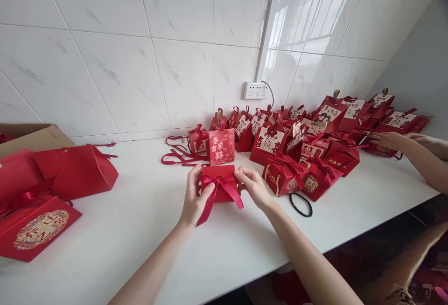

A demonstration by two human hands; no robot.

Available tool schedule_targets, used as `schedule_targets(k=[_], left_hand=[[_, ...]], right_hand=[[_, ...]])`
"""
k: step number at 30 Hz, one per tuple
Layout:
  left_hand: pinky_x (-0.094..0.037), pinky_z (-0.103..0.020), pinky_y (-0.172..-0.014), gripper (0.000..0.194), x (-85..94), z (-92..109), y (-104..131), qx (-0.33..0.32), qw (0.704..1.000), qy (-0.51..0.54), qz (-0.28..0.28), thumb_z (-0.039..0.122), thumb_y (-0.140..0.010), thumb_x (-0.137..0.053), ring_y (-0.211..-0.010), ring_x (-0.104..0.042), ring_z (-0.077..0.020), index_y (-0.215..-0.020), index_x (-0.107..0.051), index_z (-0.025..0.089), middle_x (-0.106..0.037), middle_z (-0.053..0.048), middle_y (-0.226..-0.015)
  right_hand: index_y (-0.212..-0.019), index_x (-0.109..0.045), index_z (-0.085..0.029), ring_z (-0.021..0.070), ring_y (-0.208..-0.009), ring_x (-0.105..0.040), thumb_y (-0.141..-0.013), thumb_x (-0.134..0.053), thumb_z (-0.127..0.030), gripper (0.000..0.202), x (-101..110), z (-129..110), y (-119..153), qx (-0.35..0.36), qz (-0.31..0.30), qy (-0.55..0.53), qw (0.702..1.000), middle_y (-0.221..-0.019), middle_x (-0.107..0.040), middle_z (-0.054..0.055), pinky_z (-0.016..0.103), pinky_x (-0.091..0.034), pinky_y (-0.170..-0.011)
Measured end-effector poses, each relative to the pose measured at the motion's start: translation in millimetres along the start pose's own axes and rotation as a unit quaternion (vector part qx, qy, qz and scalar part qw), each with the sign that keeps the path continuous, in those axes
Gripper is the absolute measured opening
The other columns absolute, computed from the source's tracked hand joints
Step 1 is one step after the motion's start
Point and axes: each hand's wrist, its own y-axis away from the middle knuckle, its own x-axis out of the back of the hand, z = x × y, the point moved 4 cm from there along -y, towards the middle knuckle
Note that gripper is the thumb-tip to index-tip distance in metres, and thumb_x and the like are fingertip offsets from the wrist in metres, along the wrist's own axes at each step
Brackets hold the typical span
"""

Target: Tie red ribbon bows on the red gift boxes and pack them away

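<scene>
A small red gift box [227, 195] with a pink-red ribbon bow on its front sits upright on the white table between my hands. My left hand [194, 196] grips its left side, the thumb on the ribbon. At the upper right edge, my right hand [252, 184] holds the box between thumb and fingers. Directly behind it stands a patterned red box [221, 146] with a loop on top. Loose red ribbons [180, 155] lie behind and to the left.
Many red boxes [268, 145] crowd the right side. A black hair band [301, 204] lies before them. Larger red boxes [42, 225] and a cardboard box [52, 138] stand left. Another person's hands [394, 142] touch boxes far right. A power socket [257, 90] is on the tiled wall.
</scene>
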Motion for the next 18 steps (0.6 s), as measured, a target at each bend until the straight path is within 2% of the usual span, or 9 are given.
schedule_targets(k=[5,8,18], left_hand=[[-0.049,-0.030,-0.083,0.036,2.8,3.4,0.7,-0.026,0.998,-0.013,0.051,0.044,-0.075,-0.062,-0.113,-0.051,-0.0231,-0.100,-0.051,0.021,-0.049,-0.010,-0.125],[-0.049,-0.030,-0.084,0.032,3.6,3.9,0.8,-0.023,0.998,-0.022,0.062,0.047,-0.075,-0.060,-0.112,-0.052,-0.0245,-0.087,-0.056,0.018,-0.049,-0.011,-0.126],[-0.051,-0.027,-0.078,0.030,2.2,3.7,4.1,-0.022,0.996,-0.019,0.088,0.048,-0.079,-0.056,-0.106,-0.056,-0.0226,-0.086,-0.055,0.018,-0.046,-0.012,-0.131]], right_hand=[[-0.056,-0.042,-0.017,0.0076,-0.048,-0.047,-0.075,-0.061,-0.050,0.042,-0.1,1.6,-0.4,0.002,-0.006,0.002,1.000,-0.057,-0.045,-0.004,0.020,-0.041,-0.042],[-0.056,-0.042,-0.017,0.0076,-0.048,-0.048,-0.074,-0.061,-0.050,0.042,0.1,2.5,-0.5,0.001,-0.007,0.007,1.000,-0.057,-0.046,-0.004,0.021,-0.042,-0.042],[-0.056,-0.042,-0.017,0.0072,-0.047,-0.047,-0.074,-0.061,-0.051,0.043,-1.4,2.0,-0.9,-0.002,-0.008,0.006,1.000,-0.056,-0.044,-0.005,0.021,-0.042,-0.042]])
